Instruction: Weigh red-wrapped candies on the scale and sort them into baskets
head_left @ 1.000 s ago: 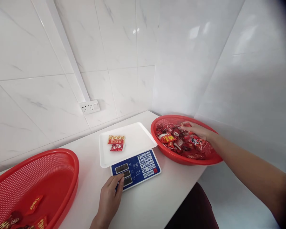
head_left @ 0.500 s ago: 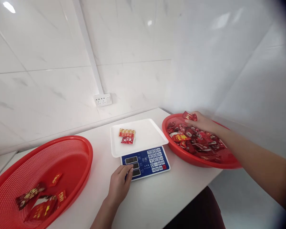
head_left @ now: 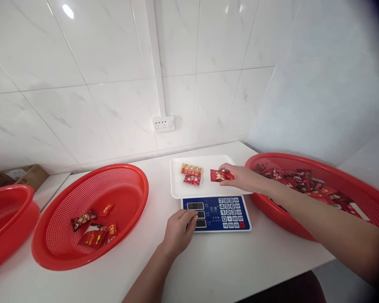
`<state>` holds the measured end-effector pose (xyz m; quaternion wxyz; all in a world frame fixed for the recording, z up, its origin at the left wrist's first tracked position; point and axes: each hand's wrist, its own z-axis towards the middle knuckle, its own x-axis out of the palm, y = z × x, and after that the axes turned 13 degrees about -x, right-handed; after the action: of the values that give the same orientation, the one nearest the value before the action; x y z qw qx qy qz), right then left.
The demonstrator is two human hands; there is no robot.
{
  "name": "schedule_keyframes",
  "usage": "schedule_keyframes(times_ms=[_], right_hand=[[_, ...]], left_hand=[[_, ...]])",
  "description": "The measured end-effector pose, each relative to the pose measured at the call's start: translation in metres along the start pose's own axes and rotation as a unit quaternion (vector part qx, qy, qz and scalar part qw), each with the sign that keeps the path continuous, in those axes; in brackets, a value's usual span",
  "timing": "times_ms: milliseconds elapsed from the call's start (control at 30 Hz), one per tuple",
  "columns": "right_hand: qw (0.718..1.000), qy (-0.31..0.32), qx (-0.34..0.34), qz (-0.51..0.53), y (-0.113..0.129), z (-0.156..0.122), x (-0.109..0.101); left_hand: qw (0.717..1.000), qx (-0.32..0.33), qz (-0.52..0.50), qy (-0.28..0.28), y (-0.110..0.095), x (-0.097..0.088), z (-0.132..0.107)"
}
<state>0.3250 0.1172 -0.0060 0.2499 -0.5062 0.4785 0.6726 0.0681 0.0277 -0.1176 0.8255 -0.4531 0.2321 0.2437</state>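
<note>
My right hand is closed on a red snack packet, held over the right part of the white weighing tray. On the tray's left side lie a yellow-and-red packet and a small red packet, touching each other. Below the tray is the blue scale panel with number keys and displays. My left hand rests at the panel's left edge, fingers curled together over part of the displays, and nothing shows in them.
At the right stands a red basket with many red packets, partly behind my right forearm. Another red basket at the left holds several packets. Farther left are a third red basket and a cardboard box. A socket is on the tiled wall.
My right hand has carried the red snack packet leftward from above the right basket to over the weighing tray. The view has turned left. My left hand stays by the scale displays.
</note>
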Motion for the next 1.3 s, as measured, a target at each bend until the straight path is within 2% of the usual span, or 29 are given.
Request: schedule_keyframes(times_ms=[100, 200, 433, 567, 800, 1133, 1300], right_hand=[[1.0, 0.002, -0.016, 0.006, 0.002, 0.016, 0.01], [0.999, -0.024, -0.003, 0.022, -0.005, 0.021, 0.01], [0.997, -0.053, 0.053, 0.016, -0.014, 0.003, 0.002], [0.991, -0.038, 0.087, 0.099, -0.011, -0.007, -0.004], [0.935, -0.029, 0.114, 0.334, -0.009, -0.014, -0.009], [0.873, -0.073, 0.125, 0.466, -0.004, 0.006, 0.01], [0.865, -0.106, 0.119, 0.476, 0.0, 0.012, 0.011]], left_hand=[[1.0, 0.001, 0.0, -0.006, 0.0, -0.002, 0.001], [1.0, 0.002, 0.0, -0.011, 0.001, -0.003, 0.001], [1.0, 0.007, -0.008, -0.011, 0.001, -0.002, -0.001], [1.0, 0.012, -0.009, -0.013, 0.001, -0.001, -0.001], [1.0, 0.013, -0.004, -0.02, 0.0, -0.002, 0.001], [1.0, 0.013, -0.001, -0.02, 0.0, -0.002, 0.001], [1.0, 0.014, 0.002, -0.023, 0.001, -0.003, 0.001]])
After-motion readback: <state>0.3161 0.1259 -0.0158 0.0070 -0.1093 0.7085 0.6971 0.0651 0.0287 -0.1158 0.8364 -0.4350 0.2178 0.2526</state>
